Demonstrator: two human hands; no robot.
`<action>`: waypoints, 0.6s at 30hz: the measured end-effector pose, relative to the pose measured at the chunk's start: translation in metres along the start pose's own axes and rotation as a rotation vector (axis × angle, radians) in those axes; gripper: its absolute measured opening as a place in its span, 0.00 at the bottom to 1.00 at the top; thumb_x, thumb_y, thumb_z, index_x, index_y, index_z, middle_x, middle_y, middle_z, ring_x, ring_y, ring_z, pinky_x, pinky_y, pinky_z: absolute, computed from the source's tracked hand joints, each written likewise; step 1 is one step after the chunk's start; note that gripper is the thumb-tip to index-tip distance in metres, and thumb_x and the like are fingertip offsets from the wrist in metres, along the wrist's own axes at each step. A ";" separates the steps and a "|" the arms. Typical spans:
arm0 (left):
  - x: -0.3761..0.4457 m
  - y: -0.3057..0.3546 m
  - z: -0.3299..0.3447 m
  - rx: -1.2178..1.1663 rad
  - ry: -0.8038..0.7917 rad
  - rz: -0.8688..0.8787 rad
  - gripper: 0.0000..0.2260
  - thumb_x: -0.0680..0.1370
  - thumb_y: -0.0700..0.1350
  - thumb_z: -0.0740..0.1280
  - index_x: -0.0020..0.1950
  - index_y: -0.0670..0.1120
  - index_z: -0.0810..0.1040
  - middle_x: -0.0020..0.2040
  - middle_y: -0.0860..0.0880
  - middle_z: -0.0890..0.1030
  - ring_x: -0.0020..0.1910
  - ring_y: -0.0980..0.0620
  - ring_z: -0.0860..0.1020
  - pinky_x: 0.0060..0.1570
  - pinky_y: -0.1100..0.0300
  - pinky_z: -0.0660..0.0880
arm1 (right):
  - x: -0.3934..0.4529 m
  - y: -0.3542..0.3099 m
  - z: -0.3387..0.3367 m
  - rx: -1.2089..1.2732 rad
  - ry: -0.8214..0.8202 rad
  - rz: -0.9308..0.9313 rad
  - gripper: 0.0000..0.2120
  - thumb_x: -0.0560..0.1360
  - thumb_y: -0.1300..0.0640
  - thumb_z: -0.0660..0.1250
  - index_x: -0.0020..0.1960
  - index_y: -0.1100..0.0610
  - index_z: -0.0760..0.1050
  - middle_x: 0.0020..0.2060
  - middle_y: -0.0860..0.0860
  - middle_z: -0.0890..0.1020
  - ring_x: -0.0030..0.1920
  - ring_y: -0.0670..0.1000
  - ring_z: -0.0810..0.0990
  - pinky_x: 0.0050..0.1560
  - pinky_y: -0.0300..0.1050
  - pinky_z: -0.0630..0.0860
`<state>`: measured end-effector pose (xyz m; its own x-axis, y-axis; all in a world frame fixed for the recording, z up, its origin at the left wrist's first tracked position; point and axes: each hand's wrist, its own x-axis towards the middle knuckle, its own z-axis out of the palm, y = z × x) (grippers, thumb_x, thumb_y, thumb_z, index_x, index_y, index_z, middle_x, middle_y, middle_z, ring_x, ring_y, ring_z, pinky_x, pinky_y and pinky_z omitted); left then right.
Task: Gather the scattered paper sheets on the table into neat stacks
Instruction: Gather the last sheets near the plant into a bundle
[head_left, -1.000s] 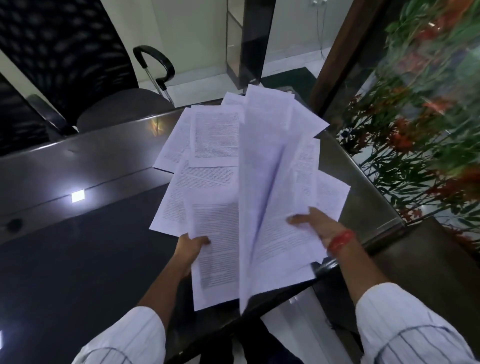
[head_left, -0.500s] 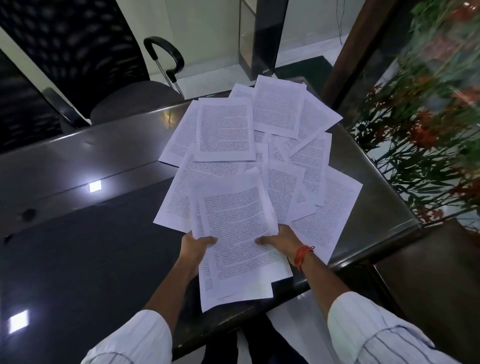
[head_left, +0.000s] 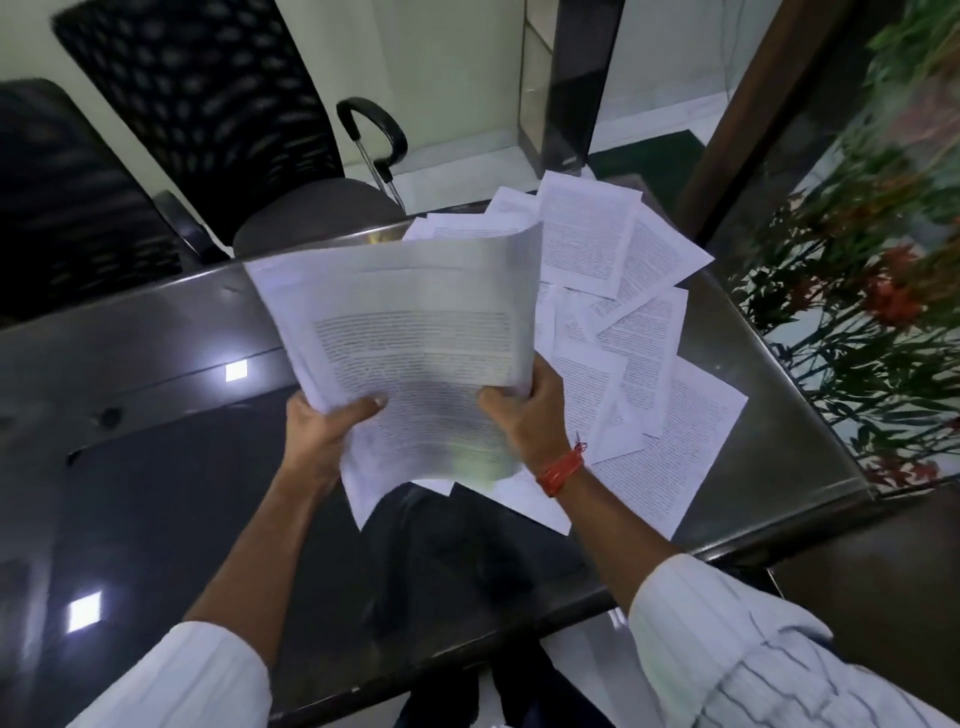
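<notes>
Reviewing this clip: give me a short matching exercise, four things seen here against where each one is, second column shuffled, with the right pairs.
Things:
1. bundle of sheets
2. loose sheets
3. red thread band
4. office chair

Places:
A. behind the table's far edge
B. on the right wrist
C. spread flat on the table
D. held up in the left hand and right hand

Pairs: 1-D, 2-C, 3-B, 4-A

1. Held bundle of sheets (head_left: 415, 332): blocks of printed lines, blurred; no word can be read.
2. Scattered sheets (head_left: 649, 364) on the table, at 3 o'clock from the bundle: dense printed paragraphs, too small to read.
3. No labels, brands, numbers or signs are readable anywhere in view.
</notes>
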<state>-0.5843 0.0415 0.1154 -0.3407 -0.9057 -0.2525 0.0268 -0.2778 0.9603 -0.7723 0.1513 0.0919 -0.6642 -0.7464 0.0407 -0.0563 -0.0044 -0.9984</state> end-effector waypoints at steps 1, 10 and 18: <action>-0.004 0.003 -0.006 -0.007 0.029 0.035 0.15 0.70 0.27 0.73 0.55 0.37 0.81 0.50 0.46 0.87 0.50 0.45 0.85 0.49 0.53 0.82 | -0.004 -0.002 0.005 0.009 0.005 -0.041 0.11 0.64 0.63 0.72 0.45 0.56 0.77 0.37 0.42 0.80 0.38 0.42 0.80 0.37 0.37 0.78; -0.042 -0.020 -0.061 0.159 0.091 0.158 0.22 0.68 0.24 0.73 0.46 0.52 0.85 0.41 0.55 0.86 0.40 0.58 0.84 0.38 0.62 0.81 | -0.047 0.038 0.027 -0.151 -0.202 0.043 0.22 0.65 0.54 0.75 0.56 0.55 0.72 0.47 0.45 0.80 0.50 0.44 0.79 0.50 0.42 0.78; -0.029 -0.032 -0.092 0.131 0.054 0.192 0.21 0.67 0.23 0.74 0.48 0.48 0.84 0.43 0.52 0.87 0.44 0.54 0.84 0.45 0.57 0.81 | -0.053 0.035 0.080 -0.116 -0.118 0.057 0.16 0.63 0.61 0.73 0.50 0.61 0.76 0.40 0.56 0.82 0.42 0.56 0.82 0.43 0.56 0.81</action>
<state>-0.4886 0.0470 0.0812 -0.2905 -0.9546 -0.0664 -0.0375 -0.0580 0.9976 -0.6794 0.1371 0.0517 -0.5772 -0.8161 -0.0278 -0.1107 0.1119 -0.9875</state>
